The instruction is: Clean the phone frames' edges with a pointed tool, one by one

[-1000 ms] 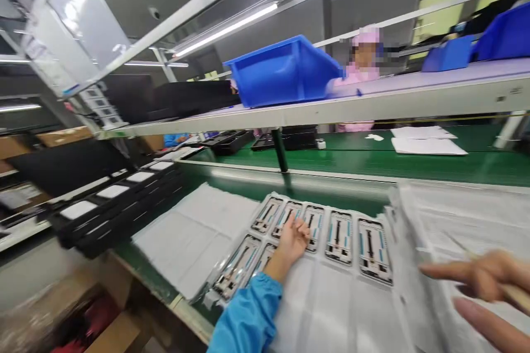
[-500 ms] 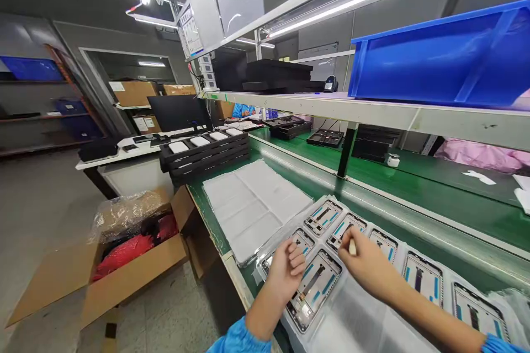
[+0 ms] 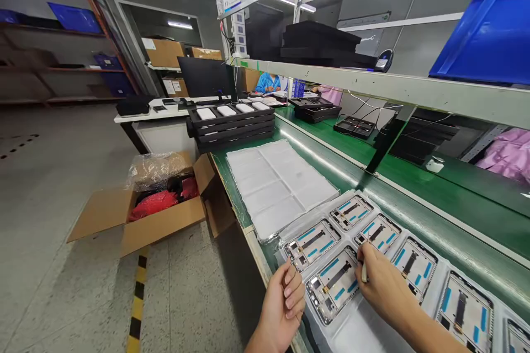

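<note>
**Pale stick pinched over the phone screen frames**

From my head camera, my right hand [image 3: 385,281] is over a row of phone screen frames [image 3: 333,285], which lie in rows on a glossy white plastic sheet [image 3: 364,331]. My right fingers [image 3: 366,256] pinch a thin pale stick [image 3: 364,273] against my thumb, and the hand covers the corner of the nearest frame. I can't make out whether the stick's tip touches a frame, since my fingers and the glare get in the way.

My left hand [image 3: 282,303] is cut off by the bottom edge of the view. Its fingers [image 3: 295,292] curl loosely and hold nothing I can see, just beside the same frame, over the edge of the green workbench [image 3: 439,207].

Farther along lies a stack of white padded sheets [image 3: 281,185], and past it stand black trays [image 3: 229,121] with white pads on top. Down on the floor is a cardboard box [image 3: 136,220] with red bags [image 3: 153,205] inside. A blue bin [image 3: 484,33] sits on the shelf above — its right end is cut off.
</note>
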The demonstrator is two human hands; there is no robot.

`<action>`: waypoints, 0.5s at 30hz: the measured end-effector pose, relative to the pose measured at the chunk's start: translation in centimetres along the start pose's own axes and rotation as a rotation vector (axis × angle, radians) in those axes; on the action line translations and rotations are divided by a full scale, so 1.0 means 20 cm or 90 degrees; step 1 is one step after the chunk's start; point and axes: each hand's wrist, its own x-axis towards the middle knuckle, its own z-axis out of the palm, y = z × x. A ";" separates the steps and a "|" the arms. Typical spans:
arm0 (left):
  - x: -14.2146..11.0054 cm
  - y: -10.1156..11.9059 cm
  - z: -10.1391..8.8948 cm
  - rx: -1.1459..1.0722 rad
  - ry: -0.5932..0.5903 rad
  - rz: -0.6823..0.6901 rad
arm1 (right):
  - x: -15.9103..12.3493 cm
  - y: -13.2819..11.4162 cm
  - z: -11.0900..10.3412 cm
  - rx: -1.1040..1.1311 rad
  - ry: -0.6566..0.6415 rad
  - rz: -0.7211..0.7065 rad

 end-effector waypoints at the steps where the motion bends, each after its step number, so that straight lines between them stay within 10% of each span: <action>1: 0.00 0.00 -0.01 0.005 -0.005 0.000 | 0.00 0.01 0.01 -0.006 0.007 -0.003; 15: 0.00 0.01 -0.03 0.007 -0.079 -0.006 | 0.06 0.00 0.01 0.010 0.030 0.103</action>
